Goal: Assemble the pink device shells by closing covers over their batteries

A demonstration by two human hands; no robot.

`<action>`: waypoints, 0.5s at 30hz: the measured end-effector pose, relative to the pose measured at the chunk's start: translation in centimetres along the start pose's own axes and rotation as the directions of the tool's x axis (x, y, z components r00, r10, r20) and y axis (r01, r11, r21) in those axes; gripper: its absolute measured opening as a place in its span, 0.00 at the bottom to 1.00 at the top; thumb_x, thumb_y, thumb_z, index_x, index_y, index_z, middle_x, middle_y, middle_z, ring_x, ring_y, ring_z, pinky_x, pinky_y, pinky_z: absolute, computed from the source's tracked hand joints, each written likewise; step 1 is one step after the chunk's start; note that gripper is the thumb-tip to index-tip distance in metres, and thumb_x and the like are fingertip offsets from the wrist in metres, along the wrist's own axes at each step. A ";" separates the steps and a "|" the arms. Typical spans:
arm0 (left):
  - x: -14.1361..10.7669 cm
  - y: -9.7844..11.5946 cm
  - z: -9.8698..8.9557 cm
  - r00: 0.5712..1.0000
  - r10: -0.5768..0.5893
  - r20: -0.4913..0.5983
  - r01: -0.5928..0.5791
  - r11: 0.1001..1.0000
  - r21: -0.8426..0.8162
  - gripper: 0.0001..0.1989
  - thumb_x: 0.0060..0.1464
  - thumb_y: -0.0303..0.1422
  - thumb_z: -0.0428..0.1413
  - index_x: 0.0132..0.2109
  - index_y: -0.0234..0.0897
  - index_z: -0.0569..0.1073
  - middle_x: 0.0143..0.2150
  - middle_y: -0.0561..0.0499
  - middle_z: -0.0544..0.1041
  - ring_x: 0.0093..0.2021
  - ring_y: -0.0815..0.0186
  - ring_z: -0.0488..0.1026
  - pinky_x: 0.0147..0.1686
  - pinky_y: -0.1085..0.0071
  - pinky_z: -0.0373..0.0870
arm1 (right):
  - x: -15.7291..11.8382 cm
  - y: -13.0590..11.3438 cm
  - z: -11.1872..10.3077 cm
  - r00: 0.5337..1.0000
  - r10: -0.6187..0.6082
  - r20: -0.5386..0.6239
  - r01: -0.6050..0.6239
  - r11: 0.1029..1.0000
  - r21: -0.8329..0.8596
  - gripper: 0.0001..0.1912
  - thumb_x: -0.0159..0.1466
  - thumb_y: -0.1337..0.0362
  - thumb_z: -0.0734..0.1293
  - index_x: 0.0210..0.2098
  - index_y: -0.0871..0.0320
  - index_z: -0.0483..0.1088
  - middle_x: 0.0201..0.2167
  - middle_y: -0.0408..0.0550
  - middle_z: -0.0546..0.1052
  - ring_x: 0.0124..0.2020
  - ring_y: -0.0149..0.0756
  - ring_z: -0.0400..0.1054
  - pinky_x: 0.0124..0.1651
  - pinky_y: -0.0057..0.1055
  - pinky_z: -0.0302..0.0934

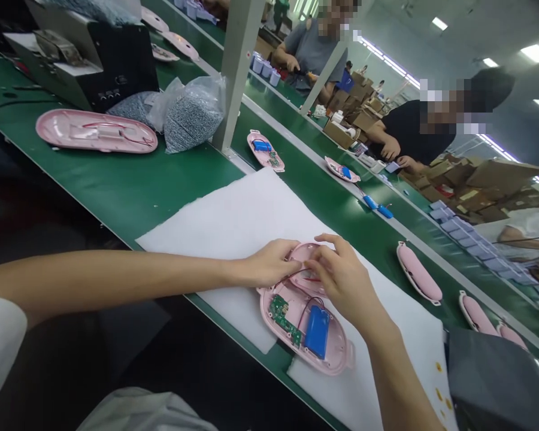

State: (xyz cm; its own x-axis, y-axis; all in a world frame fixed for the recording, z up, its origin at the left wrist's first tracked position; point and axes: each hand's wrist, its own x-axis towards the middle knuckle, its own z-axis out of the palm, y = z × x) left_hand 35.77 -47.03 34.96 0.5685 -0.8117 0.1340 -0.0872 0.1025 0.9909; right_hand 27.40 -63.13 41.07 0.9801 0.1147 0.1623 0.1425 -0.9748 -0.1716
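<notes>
Person at a green tabletop (117, 191), working on a white foam sheet (233, 239) laid over it. Left hand (267, 264) comes in from the left, right hand (341, 281) from lower right; they meet over a small pink cover (303, 254). Both grips look closed on it in a light fingertip pinch, left at its near edge, right from above. The cover is partly hidden by the fingers, so how firm the hold is can't be told.

Just below the hands, resting on the foam, is an open pink shell (344, 359). Inside it sit a green circuit board (284, 320) and a blue battery (317, 332), side by side. Thin red wires (312, 301) loop over the shell, running under the hands; exact ends hidden.

Handling note: a fingertip pinch at the cover's edges seems right here. Wires want some slack and should stay clear of the shell rim so they don't get nipped. Foam underneath protects the pink plastic.

Further up the tabletop: more pink shells (419, 272), a large pink cover (96, 130), bags of grey pellets (193, 114). Two co-workers (413, 131) sit across the line, cardboard boxes (498, 179) behind them.
</notes>
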 end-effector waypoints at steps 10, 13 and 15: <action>-0.2 -0.3 0.0 0.999 0.028 -0.047 -0.026 0.999 0.041 0.09 0.57 0.34 0.51 0.37 0.33 0.72 0.35 0.48 0.76 0.36 0.62 0.72 0.32 0.73 0.68 | 0.5 -0.1 0.7 0.970 -0.079 -0.229 0.035 0.981 -0.192 0.10 0.63 0.60 0.66 0.26 0.56 0.70 0.44 0.51 0.76 0.44 0.45 0.68 0.49 0.46 0.60; -0.5 0.0 0.0 0.998 -0.001 -0.065 0.006 0.997 0.075 0.08 0.57 0.33 0.51 0.37 0.33 0.72 0.35 0.49 0.76 0.36 0.62 0.73 0.31 0.73 0.68 | 1.5 0.5 -0.5 0.974 0.173 -0.147 -0.185 0.980 -0.076 0.16 0.53 0.55 0.73 0.21 0.56 0.66 0.33 0.47 0.77 0.33 0.41 0.69 0.36 0.38 0.60; -0.7 0.3 0.1 0.997 -0.029 -0.076 0.036 0.995 0.092 0.07 0.57 0.33 0.51 0.38 0.34 0.72 0.36 0.49 0.76 0.36 0.62 0.73 0.31 0.72 0.68 | 2.3 1.1 -1.6 0.950 0.311 0.036 -0.313 0.949 0.046 0.17 0.50 0.54 0.74 0.23 0.55 0.64 0.24 0.43 0.74 0.25 0.36 0.65 0.29 0.32 0.55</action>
State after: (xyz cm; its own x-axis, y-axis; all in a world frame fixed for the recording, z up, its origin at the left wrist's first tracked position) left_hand 35.28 -46.46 35.17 0.6315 -0.7681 0.1058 -0.1418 0.0197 0.9897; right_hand 29.58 -64.29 42.79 0.9801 -0.1876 0.0656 -0.1649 -0.9518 -0.2585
